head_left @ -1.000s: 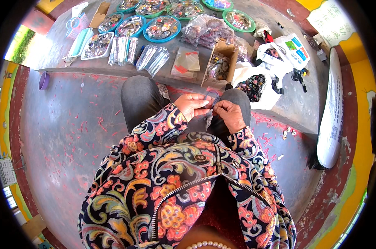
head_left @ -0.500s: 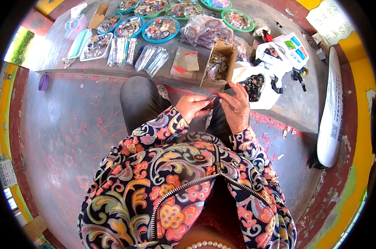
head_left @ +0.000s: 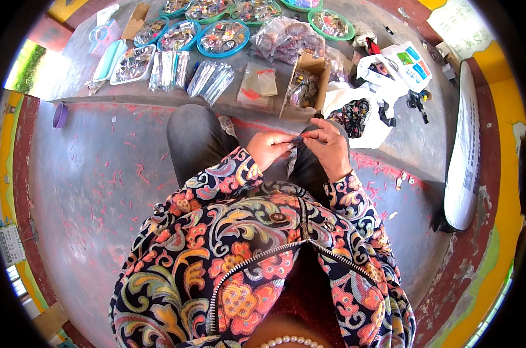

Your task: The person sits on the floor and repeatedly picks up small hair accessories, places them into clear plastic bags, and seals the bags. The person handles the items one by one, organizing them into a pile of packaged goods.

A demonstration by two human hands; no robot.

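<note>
Above my knees, my left hand (head_left: 267,149) pinches a small dark item (head_left: 297,140) between thumb and fingertips. It is too small and too covered to name. My right hand (head_left: 329,149) meets it from the other side, thumb and forefinger pressed together at its edge, with a bit of red showing there. Just beyond my hands stands an open cardboard box (head_left: 286,104) holding small mixed pieces. To its right lies a white bag (head_left: 374,137) with dark looped bands (head_left: 352,116) in its opening.
On the raised ledge are blue bowls (head_left: 223,54) and a green bowl (head_left: 349,36) of small goods, a white tray (head_left: 116,80), clear packets (head_left: 212,81), flat plastic sleeves (head_left: 257,87) and a heap of bagged goods (head_left: 289,40). Red scraps (head_left: 141,171) litter the floor.
My right hand's raised, spread fingers have come down and curled in to pinch at the small dark item. My left hand keeps its grip in nearly the same place.
</note>
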